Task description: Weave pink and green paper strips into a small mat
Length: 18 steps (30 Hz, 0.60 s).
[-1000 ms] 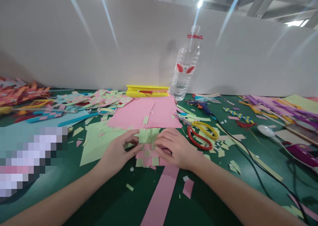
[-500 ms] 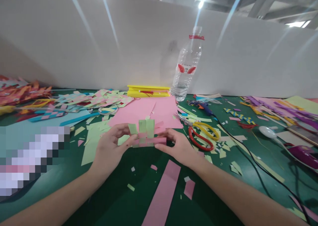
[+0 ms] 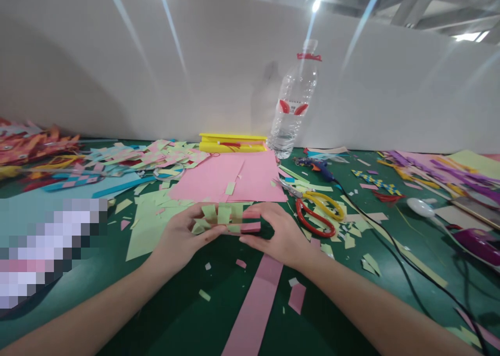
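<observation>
A small woven mat of green and pink paper strips (image 3: 226,218) is held edge-on just above the green table (image 3: 183,314). My left hand (image 3: 182,238) pinches its left side with thumb and fingers. My right hand (image 3: 279,233) grips its right side, fingers curled round the pink end. A long pink strip (image 3: 255,306) lies on the table below the hands, beside small pink and green offcuts.
Red and yellow scissors (image 3: 316,212) lie right of my hands. Pink sheets (image 3: 230,179), a yellow box (image 3: 232,143) and a water bottle (image 3: 295,106) stand behind. A glue gun (image 3: 316,167) with its black cable, coloured strips and a white wall ring the area.
The woven mat lay flat on the table a second ago. Both hands lifted it, then tipped it lower and flatter toward the table.
</observation>
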Each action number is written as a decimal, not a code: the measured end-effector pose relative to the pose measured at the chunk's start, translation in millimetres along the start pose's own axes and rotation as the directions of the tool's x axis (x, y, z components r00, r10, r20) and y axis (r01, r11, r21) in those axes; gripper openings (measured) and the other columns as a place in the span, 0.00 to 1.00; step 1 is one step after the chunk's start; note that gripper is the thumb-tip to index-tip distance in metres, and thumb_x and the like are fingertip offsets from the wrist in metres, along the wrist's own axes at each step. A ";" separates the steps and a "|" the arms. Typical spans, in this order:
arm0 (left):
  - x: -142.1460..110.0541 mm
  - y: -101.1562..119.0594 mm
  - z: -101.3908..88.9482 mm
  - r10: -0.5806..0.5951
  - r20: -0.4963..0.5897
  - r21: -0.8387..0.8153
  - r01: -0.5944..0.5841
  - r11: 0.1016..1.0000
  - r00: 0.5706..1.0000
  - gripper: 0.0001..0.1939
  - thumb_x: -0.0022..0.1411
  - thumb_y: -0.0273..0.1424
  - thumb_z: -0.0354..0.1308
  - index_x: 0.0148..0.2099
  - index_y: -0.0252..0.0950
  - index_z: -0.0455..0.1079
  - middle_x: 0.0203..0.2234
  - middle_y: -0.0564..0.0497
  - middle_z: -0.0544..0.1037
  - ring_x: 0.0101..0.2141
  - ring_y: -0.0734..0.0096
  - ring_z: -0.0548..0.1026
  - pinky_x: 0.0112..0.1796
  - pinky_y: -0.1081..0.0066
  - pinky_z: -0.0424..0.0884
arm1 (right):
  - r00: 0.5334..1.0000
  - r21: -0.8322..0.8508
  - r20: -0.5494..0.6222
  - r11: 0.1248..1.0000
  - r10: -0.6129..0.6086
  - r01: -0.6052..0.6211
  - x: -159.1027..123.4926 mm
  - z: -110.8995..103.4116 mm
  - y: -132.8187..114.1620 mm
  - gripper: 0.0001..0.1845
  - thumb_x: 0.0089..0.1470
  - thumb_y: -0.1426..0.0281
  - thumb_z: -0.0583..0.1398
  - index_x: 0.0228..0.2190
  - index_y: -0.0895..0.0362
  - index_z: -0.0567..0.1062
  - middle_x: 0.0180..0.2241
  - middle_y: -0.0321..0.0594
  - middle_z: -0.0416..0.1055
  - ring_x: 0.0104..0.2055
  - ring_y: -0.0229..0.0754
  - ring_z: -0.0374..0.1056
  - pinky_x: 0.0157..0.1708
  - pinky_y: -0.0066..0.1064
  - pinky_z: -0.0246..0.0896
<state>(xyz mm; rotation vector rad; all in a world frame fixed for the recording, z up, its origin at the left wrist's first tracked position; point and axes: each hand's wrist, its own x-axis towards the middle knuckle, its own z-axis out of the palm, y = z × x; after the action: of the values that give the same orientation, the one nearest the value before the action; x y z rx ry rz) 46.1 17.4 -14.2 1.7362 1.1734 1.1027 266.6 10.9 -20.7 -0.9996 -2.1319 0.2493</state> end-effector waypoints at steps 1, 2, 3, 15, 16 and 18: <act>0.6 0.4 0.4 0.001 0.008 -0.007 -0.001 1.000 1.000 0.12 0.51 0.41 0.64 0.34 0.40 0.72 0.29 0.52 0.79 0.32 0.62 0.77 0.34 0.66 0.74 | 1.000 0.019 -0.019 1.000 0.011 -0.011 0.1 -0.8 -1.6 0.22 0.50 0.59 0.65 0.45 0.55 0.71 0.43 0.45 0.74 0.47 0.48 0.69 0.46 0.40 0.66; 1.0 1.4 1.0 0.001 0.023 -0.012 -0.001 1.000 1.000 0.11 0.51 0.40 0.63 0.33 0.40 0.72 0.28 0.52 0.78 0.32 0.63 0.76 0.34 0.66 0.73 | 0.999 0.036 -0.036 0.999 0.027 -0.026 0.3 -1.6 -3.3 0.23 0.50 0.59 0.65 0.46 0.56 0.71 0.44 0.45 0.74 0.47 0.48 0.69 0.45 0.40 0.66; 1.4 2.8 1.7 0.004 0.040 -0.011 -0.004 1.000 0.999 0.10 0.52 0.40 0.63 0.33 0.39 0.72 0.28 0.52 0.78 0.31 0.64 0.76 0.33 0.67 0.73 | 0.998 0.055 -0.045 0.998 0.045 -0.042 0.8 -2.5 -5.0 0.23 0.51 0.59 0.64 0.46 0.56 0.70 0.43 0.45 0.74 0.47 0.47 0.70 0.45 0.39 0.66; -2.5 7.5 2.9 0.025 0.070 0.112 -0.033 0.993 0.997 0.12 0.58 0.39 0.57 0.28 0.38 0.70 0.25 0.52 0.75 0.28 0.67 0.74 0.29 0.69 0.70 | 1.000 0.142 -0.023 0.990 0.021 -0.017 2.3 -0.5 -5.6 0.14 0.49 0.62 0.66 0.37 0.56 0.76 0.36 0.43 0.77 0.42 0.46 0.71 0.42 0.37 0.66; -2.7 6.8 3.2 0.010 0.077 0.099 -0.017 0.995 0.997 0.11 0.59 0.39 0.57 0.29 0.38 0.70 0.26 0.52 0.75 0.28 0.66 0.74 0.29 0.69 0.70 | 1.000 0.132 -0.002 0.991 0.026 -0.025 2.0 0.5 -4.9 0.13 0.48 0.63 0.66 0.36 0.56 0.76 0.36 0.43 0.77 0.41 0.46 0.71 0.41 0.37 0.66; -3.3 6.2 3.9 0.004 0.091 0.071 -0.010 0.997 0.996 0.11 0.58 0.39 0.58 0.30 0.38 0.71 0.26 0.52 0.75 0.28 0.66 0.75 0.29 0.69 0.71 | 0.999 0.118 0.036 0.993 0.012 -0.016 1.8 1.7 -3.7 0.08 0.50 0.67 0.65 0.34 0.56 0.77 0.34 0.41 0.77 0.39 0.44 0.71 0.40 0.35 0.66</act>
<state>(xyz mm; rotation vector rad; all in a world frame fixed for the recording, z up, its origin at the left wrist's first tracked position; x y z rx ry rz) 50.9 12.0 -10.7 1.8269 1.1642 0.9856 262.5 10.0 -19.2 -0.9478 -2.1161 0.3979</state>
